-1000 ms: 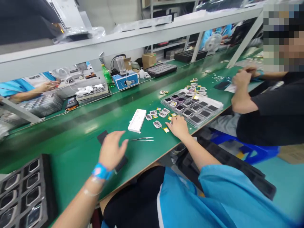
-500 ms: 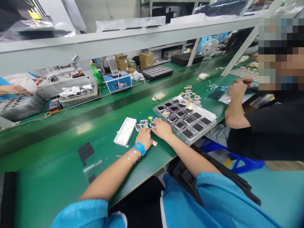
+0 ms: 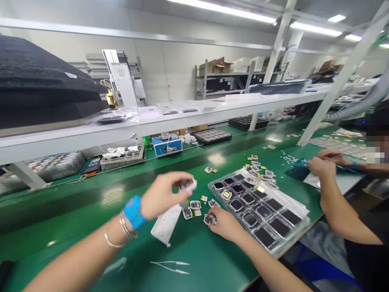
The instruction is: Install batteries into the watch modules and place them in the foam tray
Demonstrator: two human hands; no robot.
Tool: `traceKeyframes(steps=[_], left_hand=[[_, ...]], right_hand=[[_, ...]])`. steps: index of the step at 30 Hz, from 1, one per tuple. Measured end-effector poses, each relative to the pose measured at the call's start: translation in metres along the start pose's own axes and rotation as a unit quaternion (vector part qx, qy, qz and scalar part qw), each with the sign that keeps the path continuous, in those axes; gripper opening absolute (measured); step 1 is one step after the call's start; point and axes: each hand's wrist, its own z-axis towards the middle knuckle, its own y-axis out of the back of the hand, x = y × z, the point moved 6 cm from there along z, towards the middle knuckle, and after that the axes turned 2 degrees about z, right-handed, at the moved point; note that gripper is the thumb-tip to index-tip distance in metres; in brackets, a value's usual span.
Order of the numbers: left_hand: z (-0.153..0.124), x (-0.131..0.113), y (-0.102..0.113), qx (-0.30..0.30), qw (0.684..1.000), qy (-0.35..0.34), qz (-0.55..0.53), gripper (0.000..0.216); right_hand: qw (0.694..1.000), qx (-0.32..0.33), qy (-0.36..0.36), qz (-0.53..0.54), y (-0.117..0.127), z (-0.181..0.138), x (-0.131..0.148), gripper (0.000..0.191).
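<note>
My left hand (image 3: 162,195), with a blue wristband and bangles, is lifted over the green bench mat (image 3: 194,259) and pinches a small silver-framed module (image 3: 186,185). My right hand (image 3: 224,224) has its fingertips on a similar module (image 3: 209,220) at the edge of a clear tray (image 3: 291,219) of dark square parts. Several loose modules and small yellow tabs (image 3: 194,207) lie between my hands. A white box (image 3: 166,224) sits under my left wrist's reach. Steel tweezers (image 3: 169,267) lie near the bench's front edge.
A co-worker's hands (image 3: 326,163) work at the right of the bench among scattered small parts. Across the bench stand a blue bench device (image 3: 167,146), a dark parts tray (image 3: 211,136), and a white shelf (image 3: 152,119) above. Black foam sheets (image 3: 39,87) are stacked at upper left.
My view has tilted up. My left hand has risen off the bench holding a module, and my right hand has moved down onto another one. The white box now lies closer to my hands.
</note>
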Motion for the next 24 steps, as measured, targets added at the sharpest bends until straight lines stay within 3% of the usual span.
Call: traceKeyframes(steps=[4,7,10,13,16,19,24], left_hand=[[0.071,-0.081,0.106,-0.133,0.971,-0.081,0.180,0.041],[0.128,-0.105,0.152,-0.195,0.926,-0.092,0.311,0.043],[0.173,-0.092,0.166,-0.190,0.909,-0.058,0.367,0.040],[0.194,-0.062,0.161,-0.154,0.916,-0.015,0.371,0.034],[0.195,-0.043,0.155,-0.136,0.922,0.005,0.362,0.031],[0.187,-0.041,0.154,-0.146,0.928,-0.002,0.343,0.035],[0.176,-0.045,0.152,-0.168,0.923,-0.001,0.346,0.039]], right_hand=[[0.986,-0.028,0.045,0.159,0.021,-0.002,-0.002,0.025],[0.954,-0.043,0.123,0.269,0.083,0.000,0.016,0.028],[0.928,-0.162,0.199,0.271,0.193,0.013,0.051,0.035],[0.889,-0.321,0.261,0.196,0.309,0.043,0.098,0.043],[0.853,-0.387,0.334,0.105,0.381,0.088,0.147,0.044],[0.875,-0.352,0.327,0.062,0.400,0.134,0.179,0.046],[0.951,-0.172,0.247,0.069,0.367,0.162,0.186,0.034]])
